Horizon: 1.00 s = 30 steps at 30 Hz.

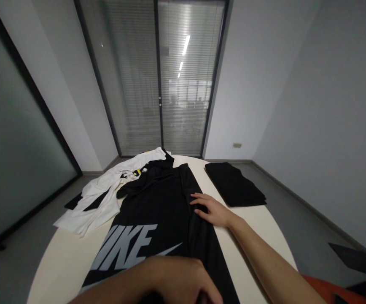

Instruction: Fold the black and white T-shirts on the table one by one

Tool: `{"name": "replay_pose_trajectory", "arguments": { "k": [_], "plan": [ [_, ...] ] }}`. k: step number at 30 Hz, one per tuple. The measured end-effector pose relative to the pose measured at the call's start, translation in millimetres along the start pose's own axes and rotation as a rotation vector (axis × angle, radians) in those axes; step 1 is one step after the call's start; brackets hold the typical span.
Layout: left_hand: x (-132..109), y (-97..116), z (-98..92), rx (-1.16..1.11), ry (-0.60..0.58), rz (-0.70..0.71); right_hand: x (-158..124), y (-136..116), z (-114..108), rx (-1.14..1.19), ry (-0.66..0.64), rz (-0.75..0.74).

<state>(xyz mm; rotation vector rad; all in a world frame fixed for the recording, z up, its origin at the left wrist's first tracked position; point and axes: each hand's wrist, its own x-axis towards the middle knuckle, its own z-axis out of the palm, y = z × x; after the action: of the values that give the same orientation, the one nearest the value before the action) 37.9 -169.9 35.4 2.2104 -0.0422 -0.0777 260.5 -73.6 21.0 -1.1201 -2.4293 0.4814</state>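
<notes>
A black T-shirt (160, 207) with large grey-blue letters and a swoosh lies stretched along the table in front of me. Its right side is turned inward as a long strip, while a sleeve sticks out at the upper left. My right hand (211, 209) rests on that strip with its fingers spread and reaching left. Low in the picture, my left hand (183, 276) is bent over the lower part of the shirt. Its fingers curl downward, and the lower picture edge cuts them off, so what they hold is hidden.
White and black clothes (103, 185) lie in a loose heap at the table's left. A folded black garment (233, 183) sits at the right edge. The pale table (53, 261) has a rounded rim. Part of a red chair (324, 289) shows at lower right.
</notes>
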Motion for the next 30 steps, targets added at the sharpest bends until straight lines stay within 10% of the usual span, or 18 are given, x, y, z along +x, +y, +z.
{"name": "replay_pose_trajectory", "arguments": {
  "k": [4,15,24,30],
  "plan": [
    [-14.6,19.0,-21.6,0.319,0.438,-0.09,4.8,-3.8,2.2,-0.033,0.082,0.008],
    [-21.8,23.6,-3.7,0.587,0.271,-0.205,7.0,-9.6,8.9,-0.111,-0.024,0.025],
    [1.1,-6.9,40.1,0.925,0.401,-0.118,23.5,-28.1,6.5,-0.329,0.071,0.076],
    [-1.4,2.7,2.8,0.788,0.352,-0.039,26.3,-24.6,6.6,-0.406,0.08,0.141]
  ]
}}
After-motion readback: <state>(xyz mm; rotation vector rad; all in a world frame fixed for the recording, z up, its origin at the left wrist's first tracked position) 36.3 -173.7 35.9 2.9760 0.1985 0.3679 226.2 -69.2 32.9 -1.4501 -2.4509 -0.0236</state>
